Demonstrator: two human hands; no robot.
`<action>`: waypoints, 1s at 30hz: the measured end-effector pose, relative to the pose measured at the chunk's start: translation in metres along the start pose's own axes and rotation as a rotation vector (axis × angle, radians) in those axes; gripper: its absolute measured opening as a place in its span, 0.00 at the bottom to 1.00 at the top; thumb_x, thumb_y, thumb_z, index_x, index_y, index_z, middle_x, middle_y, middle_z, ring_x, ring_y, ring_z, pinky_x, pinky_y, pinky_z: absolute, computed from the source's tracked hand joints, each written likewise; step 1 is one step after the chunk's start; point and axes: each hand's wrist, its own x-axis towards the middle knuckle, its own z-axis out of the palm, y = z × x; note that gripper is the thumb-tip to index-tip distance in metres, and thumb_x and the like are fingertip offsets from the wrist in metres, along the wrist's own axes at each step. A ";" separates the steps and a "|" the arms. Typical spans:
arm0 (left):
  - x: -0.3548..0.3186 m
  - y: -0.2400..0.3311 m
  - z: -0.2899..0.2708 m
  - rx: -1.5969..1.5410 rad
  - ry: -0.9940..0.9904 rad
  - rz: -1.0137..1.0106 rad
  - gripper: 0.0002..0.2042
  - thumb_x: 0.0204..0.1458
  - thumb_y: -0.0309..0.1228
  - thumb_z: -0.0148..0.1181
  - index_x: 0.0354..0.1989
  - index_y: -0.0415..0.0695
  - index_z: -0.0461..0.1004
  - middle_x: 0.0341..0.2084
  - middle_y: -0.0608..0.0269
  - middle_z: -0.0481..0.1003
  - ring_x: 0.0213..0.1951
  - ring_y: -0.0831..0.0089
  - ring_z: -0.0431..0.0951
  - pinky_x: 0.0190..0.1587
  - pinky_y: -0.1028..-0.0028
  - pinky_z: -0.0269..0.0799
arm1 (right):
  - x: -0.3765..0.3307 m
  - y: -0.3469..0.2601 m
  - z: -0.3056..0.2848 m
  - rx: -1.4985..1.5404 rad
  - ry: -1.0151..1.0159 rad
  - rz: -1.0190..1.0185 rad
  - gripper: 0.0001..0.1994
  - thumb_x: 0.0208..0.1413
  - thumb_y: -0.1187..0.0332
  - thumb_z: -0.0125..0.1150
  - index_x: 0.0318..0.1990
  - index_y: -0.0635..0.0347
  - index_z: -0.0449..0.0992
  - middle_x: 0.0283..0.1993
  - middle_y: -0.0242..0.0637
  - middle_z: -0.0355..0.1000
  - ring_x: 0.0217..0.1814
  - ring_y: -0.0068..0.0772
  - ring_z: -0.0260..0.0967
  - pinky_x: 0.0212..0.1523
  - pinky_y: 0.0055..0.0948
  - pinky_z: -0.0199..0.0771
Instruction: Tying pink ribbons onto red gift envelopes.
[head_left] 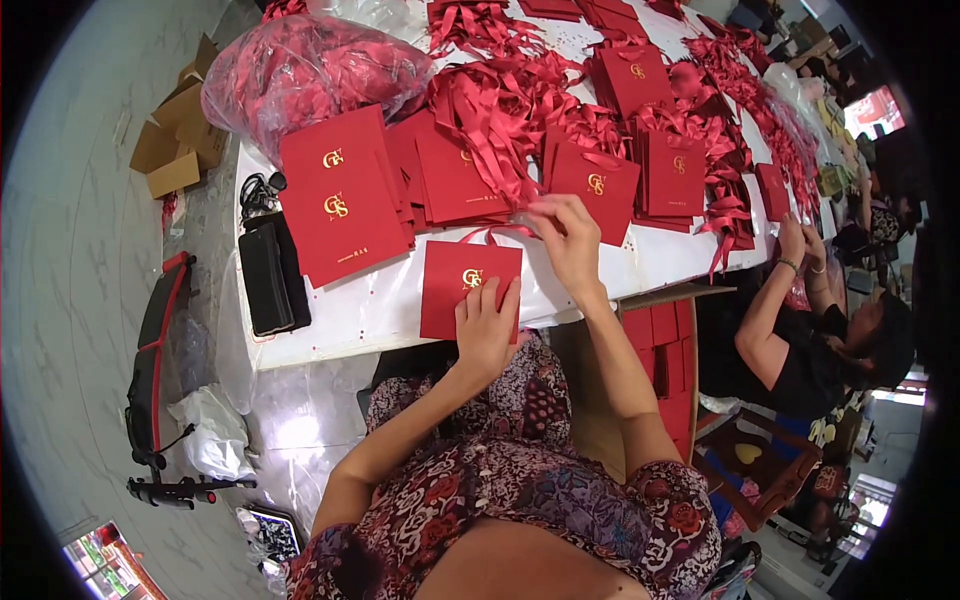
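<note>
At the white desk [390, 310] edge: small flat red paper bag with gold emblem [468, 288], pinned by left hand [487, 325], fingers flat; right hand [568, 238] pinching its red ribbon handle [495, 232]. Beyond, two large red bags [338, 195], stacked.

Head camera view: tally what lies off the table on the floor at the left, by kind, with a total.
Brown cardboard boxes: 1 cluster, exact number unclear
Black and red folded frame: 1
White plastic bag: 1
Total: 3 kinds, at least 3 things

Shiny pale marble-look floor [80, 300], a long white table [340, 320], and flattened cardboard boxes [175, 140] lying on the floor past it.
</note>
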 end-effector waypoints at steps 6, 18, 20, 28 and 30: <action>0.018 -0.001 -0.018 -0.246 0.138 -0.020 0.32 0.47 0.41 0.72 0.60 0.43 0.70 0.54 0.51 0.67 0.54 0.56 0.67 0.54 0.60 0.65 | -0.044 -0.007 -0.011 -0.363 0.118 -0.235 0.08 0.51 0.77 0.68 0.40 0.61 0.83 0.40 0.43 0.73 0.40 0.39 0.75 0.38 0.31 0.75; 0.045 -0.035 0.001 -1.954 -0.322 -0.728 0.12 0.67 0.36 0.54 0.48 0.40 0.76 0.32 0.69 0.79 0.30 0.82 0.76 0.36 0.80 0.74 | -0.075 -0.019 -0.001 0.689 -0.108 0.398 0.06 0.60 0.80 0.62 0.42 0.68 0.72 0.39 0.40 0.77 0.40 0.25 0.77 0.43 0.22 0.79; 0.044 -0.032 0.004 -1.989 -0.355 -0.722 0.12 0.67 0.36 0.54 0.49 0.42 0.76 0.33 0.69 0.78 0.32 0.81 0.76 0.36 0.79 0.74 | -0.075 -0.022 -0.002 0.854 -0.065 0.533 0.07 0.59 0.81 0.62 0.43 0.66 0.72 0.41 0.41 0.78 0.40 0.24 0.77 0.44 0.23 0.79; 0.038 -0.032 -0.018 -1.330 -0.382 -0.472 0.13 0.66 0.38 0.55 0.47 0.42 0.77 0.34 0.67 0.77 0.30 0.84 0.75 0.32 0.82 0.73 | -0.068 -0.017 -0.075 1.584 -0.087 0.161 0.11 0.58 0.55 0.66 0.39 0.49 0.74 0.26 0.21 0.60 0.29 0.21 0.67 0.43 0.39 0.77; 0.038 -0.041 -0.019 -0.886 -0.155 -0.322 0.11 0.61 0.32 0.61 0.47 0.41 0.76 0.36 0.64 0.77 0.29 0.80 0.76 0.31 0.80 0.71 | -0.061 -0.022 -0.098 1.800 -0.447 0.111 0.06 0.61 0.63 0.64 0.40 0.53 0.78 0.27 0.24 0.64 0.27 0.21 0.66 0.36 0.28 0.74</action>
